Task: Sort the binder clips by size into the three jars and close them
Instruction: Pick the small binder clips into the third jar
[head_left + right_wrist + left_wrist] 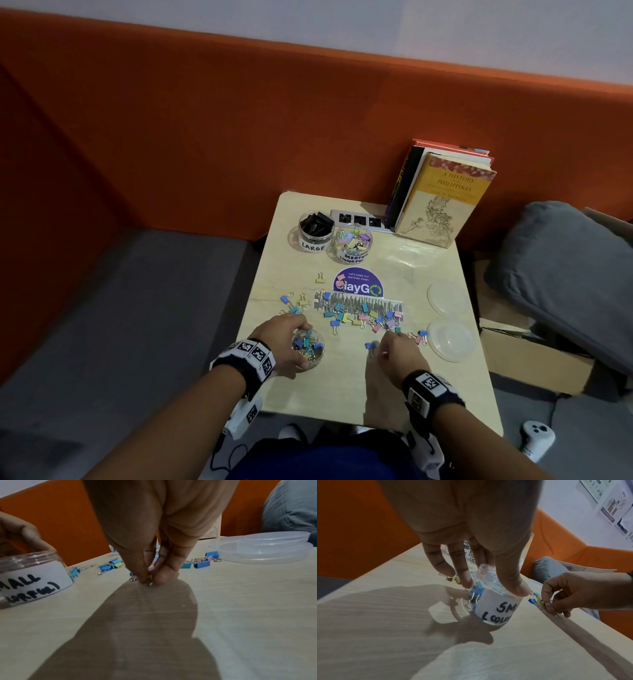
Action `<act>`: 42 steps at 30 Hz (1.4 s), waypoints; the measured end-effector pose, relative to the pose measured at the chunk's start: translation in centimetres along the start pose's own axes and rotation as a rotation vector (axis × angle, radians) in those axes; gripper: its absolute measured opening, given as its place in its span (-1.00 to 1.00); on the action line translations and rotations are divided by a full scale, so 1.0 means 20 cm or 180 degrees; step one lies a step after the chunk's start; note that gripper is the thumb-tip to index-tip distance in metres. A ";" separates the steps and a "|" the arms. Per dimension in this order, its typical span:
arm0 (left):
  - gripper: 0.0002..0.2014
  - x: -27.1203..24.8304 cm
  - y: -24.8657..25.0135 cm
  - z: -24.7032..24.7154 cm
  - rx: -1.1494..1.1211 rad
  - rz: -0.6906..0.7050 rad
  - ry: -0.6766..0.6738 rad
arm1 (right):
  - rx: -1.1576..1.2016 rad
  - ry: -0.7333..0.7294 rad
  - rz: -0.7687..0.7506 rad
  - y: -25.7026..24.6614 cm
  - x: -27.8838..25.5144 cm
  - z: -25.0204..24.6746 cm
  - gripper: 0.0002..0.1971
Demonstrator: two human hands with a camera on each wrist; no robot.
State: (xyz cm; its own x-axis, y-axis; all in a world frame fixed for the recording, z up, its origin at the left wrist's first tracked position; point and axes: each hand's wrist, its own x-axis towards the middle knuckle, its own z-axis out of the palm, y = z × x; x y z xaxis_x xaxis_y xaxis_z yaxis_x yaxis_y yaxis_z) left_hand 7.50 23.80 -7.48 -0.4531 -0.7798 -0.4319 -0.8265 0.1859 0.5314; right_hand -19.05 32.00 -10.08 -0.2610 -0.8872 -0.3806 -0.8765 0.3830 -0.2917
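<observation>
My left hand (284, 337) (488, 577) grips the open small jar (307, 347) (494, 601) (32, 577), labelled SMALL, near the table's front left; it holds several colourful clips. My right hand (390, 346) (150, 577) pinches the wire handles of a small clip (147, 582) against the table; a blue clip (370, 345) lies by its fingertips. Many small colourful clips (359, 315) (111, 566) lie scattered mid-table. The large jar (315, 231) holds black clips and the medium jar (352, 242) pastel ones; both are open at the back.
Two clear lids (448, 318) (267, 550) lie at the table's right edge. Books (442, 195) and a power strip (359, 219) stand at the back. A round purple sticker (358, 282) and a grey strip (359, 303) mark the centre. A yellow clip (320, 278) lies apart.
</observation>
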 end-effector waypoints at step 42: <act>-0.33 0.02 -0.02 0.00 0.0048 0.0016 -0.0054 | 0.0953 -0.0126 -0.0584 -0.24 0.05 -0.10 -0.86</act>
State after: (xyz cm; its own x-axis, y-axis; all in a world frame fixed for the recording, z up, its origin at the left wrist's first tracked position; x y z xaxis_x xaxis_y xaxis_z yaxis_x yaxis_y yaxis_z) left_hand 7.56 23.45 -7.85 -0.4629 -0.7685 -0.4416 -0.8290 0.1990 0.5227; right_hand -15.92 28.76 -7.37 -0.0891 -0.9397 -0.3301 -0.7482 0.2819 -0.6006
